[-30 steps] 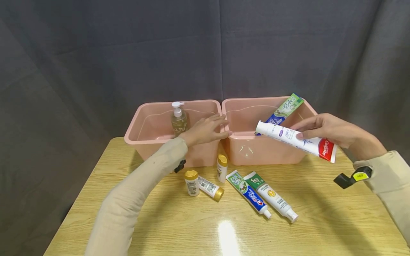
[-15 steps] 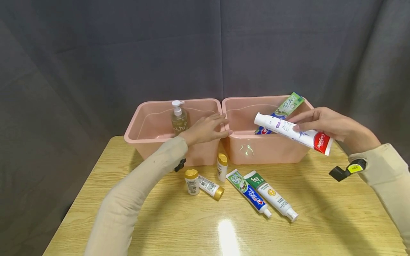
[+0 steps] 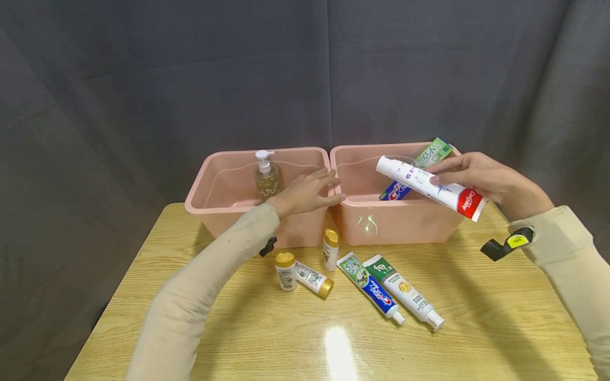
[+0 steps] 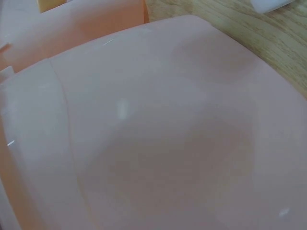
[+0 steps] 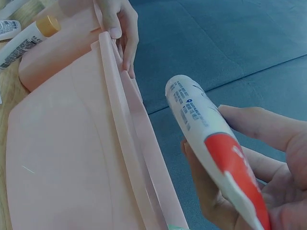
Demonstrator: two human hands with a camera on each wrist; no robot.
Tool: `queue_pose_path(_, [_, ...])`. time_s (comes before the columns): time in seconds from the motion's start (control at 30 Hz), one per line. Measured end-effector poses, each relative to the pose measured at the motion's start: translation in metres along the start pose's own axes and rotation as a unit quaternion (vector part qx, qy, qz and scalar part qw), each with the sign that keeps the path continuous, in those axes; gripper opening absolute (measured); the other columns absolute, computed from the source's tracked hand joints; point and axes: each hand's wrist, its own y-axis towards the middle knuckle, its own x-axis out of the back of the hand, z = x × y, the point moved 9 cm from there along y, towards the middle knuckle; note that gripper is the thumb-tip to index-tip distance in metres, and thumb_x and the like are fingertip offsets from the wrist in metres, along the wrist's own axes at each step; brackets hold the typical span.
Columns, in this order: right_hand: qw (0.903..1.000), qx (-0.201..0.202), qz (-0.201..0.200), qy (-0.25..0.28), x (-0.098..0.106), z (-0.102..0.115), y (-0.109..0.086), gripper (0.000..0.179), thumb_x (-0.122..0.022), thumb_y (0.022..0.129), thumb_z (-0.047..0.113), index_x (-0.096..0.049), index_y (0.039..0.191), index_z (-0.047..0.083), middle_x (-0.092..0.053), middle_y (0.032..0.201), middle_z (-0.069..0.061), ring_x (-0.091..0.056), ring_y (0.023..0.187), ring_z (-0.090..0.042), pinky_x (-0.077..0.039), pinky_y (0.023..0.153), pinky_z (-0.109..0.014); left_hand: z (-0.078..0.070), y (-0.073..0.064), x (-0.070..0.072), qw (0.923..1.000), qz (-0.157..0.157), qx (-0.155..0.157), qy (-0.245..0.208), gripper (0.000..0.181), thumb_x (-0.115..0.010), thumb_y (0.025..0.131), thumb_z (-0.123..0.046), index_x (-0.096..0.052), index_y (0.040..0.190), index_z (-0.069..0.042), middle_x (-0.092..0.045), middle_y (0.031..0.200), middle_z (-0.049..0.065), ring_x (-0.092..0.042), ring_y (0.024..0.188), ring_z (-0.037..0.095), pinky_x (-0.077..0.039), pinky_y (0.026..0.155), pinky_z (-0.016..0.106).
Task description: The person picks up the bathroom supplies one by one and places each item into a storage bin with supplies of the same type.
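Note:
My right hand (image 3: 495, 182) pinches a white Colgate toothpaste tube (image 3: 424, 182) with a red end, thumb on the near side. The tube slants over the right pink bin (image 3: 400, 225), its cap end up and to the left. In the right wrist view, the tube (image 5: 211, 129) shows between thumb and fingers. Below it, a green-and-blue toothpaste pack (image 3: 433, 153) leans inside that bin. My left hand (image 3: 305, 193) rests with relaxed fingers at the adjoining rims of the two bins. The left wrist view shows mostly a pink bin wall (image 4: 168, 120).
In the left pink bin (image 3: 257, 214) stands a pump bottle (image 3: 267, 182). Small gold-capped bottles, one upright (image 3: 286, 272) and one lying (image 3: 312, 279), are on the wooden table (image 3: 267, 338). A blue-green toothpaste tube (image 3: 371, 288) lies beside a white-green tube (image 3: 405, 291).
My right hand has carried the Colgate tube left and slightly up, farther over the right bin. The left hand has stayed at the rims.

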Motion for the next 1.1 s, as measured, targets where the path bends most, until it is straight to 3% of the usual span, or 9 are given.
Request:
queue_pose_path(0.27, [0.9998, -0.007, -0.016, 0.003, 0.0, -0.001, 0.01, 0.031, -0.072, 0.092, 0.034, -0.072, 0.123, 0.03, -0.048, 0.126, -0.018, -0.067, 0.087, -0.028, -0.06, 0.072, -0.039, 0.001, -0.001, 0.0, 1.0, 0.001, 0.001, -0.002, 0.066, -0.041, 0.1, -0.06, -0.046, 0.149, -0.015, -0.027, 0.161, 0.007, -0.019, 0.149, 0.028, -0.014, 0.12, 0.049])
queue_pose_path(0.5, [0.9992, -0.012, -0.035, 0.016, -0.001, 0.001, 0.02, 0.044, -0.075, 0.088, 0.04, -0.07, 0.128, 0.023, -0.045, 0.131, -0.019, -0.063, 0.091, -0.027, -0.06, 0.074, -0.038, 0.001, -0.002, -0.001, 0.9999, 0.0, 0.001, -0.01, 0.066, -0.043, 0.1, -0.058, -0.045, 0.149, -0.014, -0.026, 0.161, 0.007, -0.019, 0.149, 0.028, -0.014, 0.12, 0.048])
queue_pose_path(0.8, [0.9987, -0.022, -0.041, 0.019, -0.004, 0.002, 0.031, 0.07, -0.074, 0.087, 0.044, -0.052, 0.144, 0.008, -0.039, 0.137, -0.017, -0.058, 0.099, -0.027, -0.059, 0.077, -0.036, 0.003, -0.002, -0.001, 1.0, 0.001, 0.006, -0.008, 0.067, -0.041, 0.1, -0.06, -0.045, 0.15, -0.015, -0.025, 0.162, 0.006, -0.016, 0.15, 0.025, -0.013, 0.12, 0.048])
queue_pose_path(0.93, [0.9988, -0.02, -0.035, 0.029, -0.005, 0.002, 0.037, 0.068, -0.071, 0.091, 0.04, -0.05, 0.144, 0.004, -0.041, 0.134, -0.018, -0.058, 0.098, -0.027, -0.059, 0.074, -0.035, 0.003, -0.003, -0.001, 1.0, -0.001, 0.006, -0.007, 0.066, -0.041, 0.1, -0.059, -0.045, 0.149, -0.015, -0.026, 0.161, 0.006, -0.017, 0.149, 0.025, -0.014, 0.12, 0.049])
queue_pose_path(1.1, [0.998, -0.025, -0.03, 0.05, -0.006, 0.001, 0.041, 0.058, -0.071, 0.092, 0.039, -0.056, 0.142, 0.012, -0.042, 0.136, -0.013, -0.057, 0.101, -0.027, -0.059, 0.076, -0.036, 0.002, -0.004, 0.0, 1.0, -0.001, 0.005, -0.003, 0.066, -0.041, 0.1, -0.06, -0.045, 0.15, -0.016, -0.026, 0.161, 0.006, -0.018, 0.149, 0.027, -0.015, 0.12, 0.049])
